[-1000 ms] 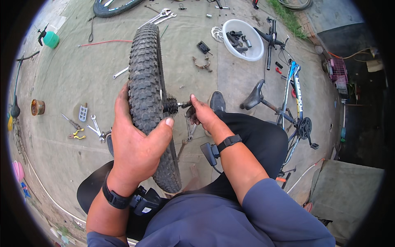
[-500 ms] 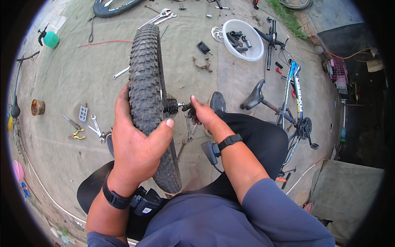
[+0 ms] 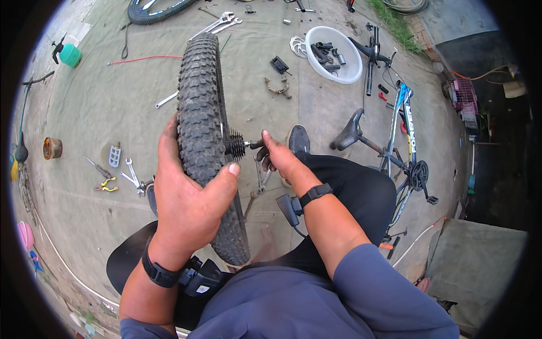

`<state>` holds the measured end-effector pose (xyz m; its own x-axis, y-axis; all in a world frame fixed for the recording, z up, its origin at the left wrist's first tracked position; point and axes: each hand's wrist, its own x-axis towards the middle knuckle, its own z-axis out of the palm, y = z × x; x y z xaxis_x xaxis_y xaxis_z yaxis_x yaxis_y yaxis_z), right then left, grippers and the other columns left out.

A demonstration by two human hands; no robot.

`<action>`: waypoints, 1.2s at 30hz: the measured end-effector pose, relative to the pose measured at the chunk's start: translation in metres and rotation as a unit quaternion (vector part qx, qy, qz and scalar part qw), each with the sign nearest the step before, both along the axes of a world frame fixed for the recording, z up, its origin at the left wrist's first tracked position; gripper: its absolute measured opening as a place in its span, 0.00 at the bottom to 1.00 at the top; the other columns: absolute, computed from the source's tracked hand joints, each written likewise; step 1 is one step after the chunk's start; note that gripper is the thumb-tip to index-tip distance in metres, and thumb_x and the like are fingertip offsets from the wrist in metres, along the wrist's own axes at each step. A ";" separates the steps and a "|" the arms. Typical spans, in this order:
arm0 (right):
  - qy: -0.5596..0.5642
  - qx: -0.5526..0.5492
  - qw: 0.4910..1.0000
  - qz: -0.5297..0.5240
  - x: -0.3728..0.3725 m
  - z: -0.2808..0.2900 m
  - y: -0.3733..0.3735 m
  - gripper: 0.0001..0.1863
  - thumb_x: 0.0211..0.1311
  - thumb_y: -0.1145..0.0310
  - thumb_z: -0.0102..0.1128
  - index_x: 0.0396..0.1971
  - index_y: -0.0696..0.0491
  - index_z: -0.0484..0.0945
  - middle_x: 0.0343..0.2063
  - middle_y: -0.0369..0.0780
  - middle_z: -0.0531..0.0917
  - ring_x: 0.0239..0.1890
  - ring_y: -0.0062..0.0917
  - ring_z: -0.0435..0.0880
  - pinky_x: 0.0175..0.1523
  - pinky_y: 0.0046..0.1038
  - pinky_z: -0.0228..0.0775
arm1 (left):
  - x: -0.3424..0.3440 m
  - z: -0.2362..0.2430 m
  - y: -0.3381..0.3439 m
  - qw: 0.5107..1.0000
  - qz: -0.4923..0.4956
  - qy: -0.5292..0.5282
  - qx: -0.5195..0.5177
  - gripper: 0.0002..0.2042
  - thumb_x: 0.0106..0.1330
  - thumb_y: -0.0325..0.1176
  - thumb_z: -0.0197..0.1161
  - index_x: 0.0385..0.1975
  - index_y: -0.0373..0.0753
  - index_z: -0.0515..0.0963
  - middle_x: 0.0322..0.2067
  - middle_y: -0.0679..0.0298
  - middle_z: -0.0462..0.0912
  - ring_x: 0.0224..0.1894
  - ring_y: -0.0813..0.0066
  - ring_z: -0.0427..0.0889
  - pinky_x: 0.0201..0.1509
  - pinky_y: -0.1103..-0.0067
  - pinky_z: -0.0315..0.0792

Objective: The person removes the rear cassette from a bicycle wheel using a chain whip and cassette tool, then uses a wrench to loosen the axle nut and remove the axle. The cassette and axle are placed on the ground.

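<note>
The bicycle wheel [image 3: 203, 130] stands upright between the person's knees [image 3: 375, 195], gears [image 3: 236, 144] on its right side. The left hand [image 3: 193, 192] clasps the wheel across its width. The right hand [image 3: 275, 153] has fingers bent at the axle end [image 3: 249, 144]; whether they grip it cannot be told. A wrench [image 3: 262, 182] lies beneath on the floor [image 3: 141, 186]. Farther right: a bike frame [image 3: 405, 116] and a white basin [image 3: 354, 61] containing parts [image 3: 324, 55].
</note>
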<state>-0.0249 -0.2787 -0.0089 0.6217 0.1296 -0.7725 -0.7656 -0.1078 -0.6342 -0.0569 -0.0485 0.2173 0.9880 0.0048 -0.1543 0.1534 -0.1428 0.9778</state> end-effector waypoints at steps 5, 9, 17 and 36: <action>-0.042 0.036 0.998 -0.007 -0.003 0.001 0.006 0.37 0.75 0.32 0.38 0.57 0.51 0.77 0.26 0.34 0.79 0.18 0.20 0.76 0.21 0.21 0.59 | 0.000 0.001 -0.001 1.000 0.003 0.003 -0.009 0.40 0.58 0.29 0.69 0.69 0.22 0.56 0.53 0.50 0.78 0.53 0.69 0.79 0.61 0.73 0.72; -0.042 0.033 0.997 -0.064 -0.003 -0.004 0.005 0.35 0.76 0.33 0.39 0.57 0.50 0.77 0.24 0.35 0.79 0.18 0.20 0.77 0.21 0.20 0.59 | 0.002 0.004 -0.002 1.000 0.006 0.009 -0.016 0.40 0.58 0.28 0.69 0.69 0.22 0.56 0.53 0.51 0.78 0.53 0.69 0.79 0.61 0.73 0.72; -0.030 0.034 0.998 -0.041 0.000 -0.005 0.006 0.32 0.75 0.34 0.44 0.54 0.48 0.78 0.25 0.35 0.79 0.16 0.21 0.77 0.19 0.23 0.59 | 0.000 0.001 -0.002 1.000 0.004 0.005 -0.020 0.40 0.58 0.28 0.68 0.69 0.22 0.55 0.52 0.51 0.79 0.52 0.70 0.80 0.60 0.73 0.73; 0.003 0.038 0.999 -0.009 0.002 -0.011 0.000 0.35 0.74 0.31 0.40 0.52 0.49 0.79 0.26 0.36 0.79 0.16 0.22 0.76 0.20 0.22 0.58 | 0.001 0.002 -0.002 1.000 0.002 0.002 -0.001 0.40 0.58 0.28 0.68 0.69 0.22 0.55 0.53 0.50 0.79 0.52 0.70 0.80 0.61 0.73 0.73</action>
